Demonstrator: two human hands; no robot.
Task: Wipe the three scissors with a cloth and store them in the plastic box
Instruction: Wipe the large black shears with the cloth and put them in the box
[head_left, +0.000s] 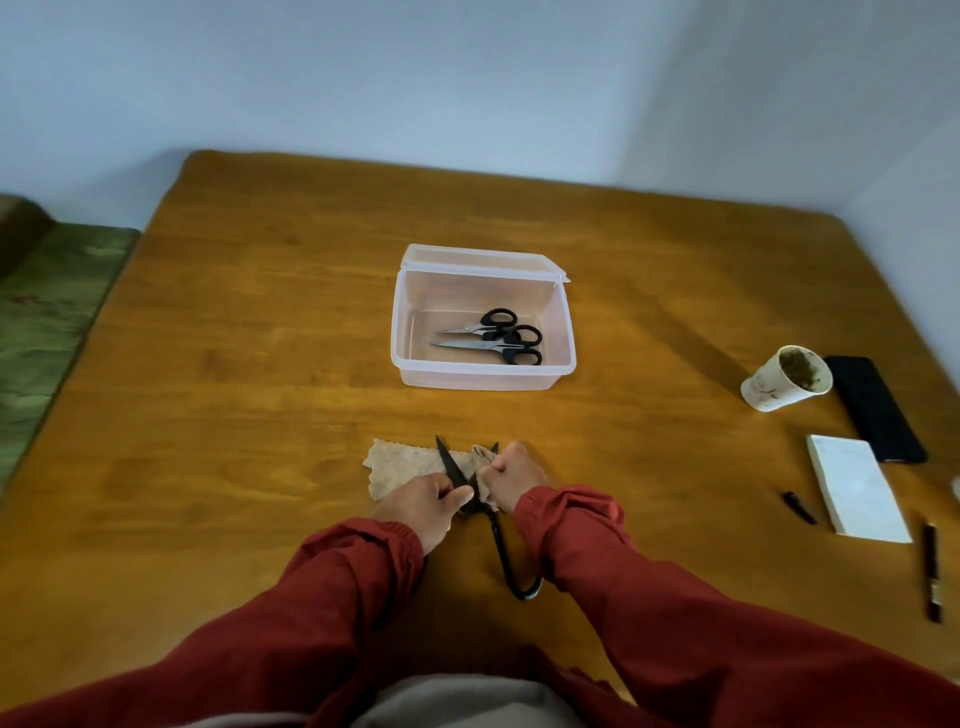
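Our left hand (426, 506) curls round the all-black metal shears (451, 464) near the pivot; our right hand (511, 475) pinches the beige cloth rag (400, 465) on one blade. Its long axis runs six to twelve o'clock, towards the clear plastic box (397, 332) holding two black-handled scissors (488, 338); the right hand looks slightly nearer.

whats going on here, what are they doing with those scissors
A person in red sleeves is wiping an all-black pair of scissors at the near edge of the table. The left hand grips it near the pivot, blades spread open, while the right hand holds the beige cloth bunched over one blade. Two black-handled scissors already lie in the open plastic box, so this looks like the last pair.
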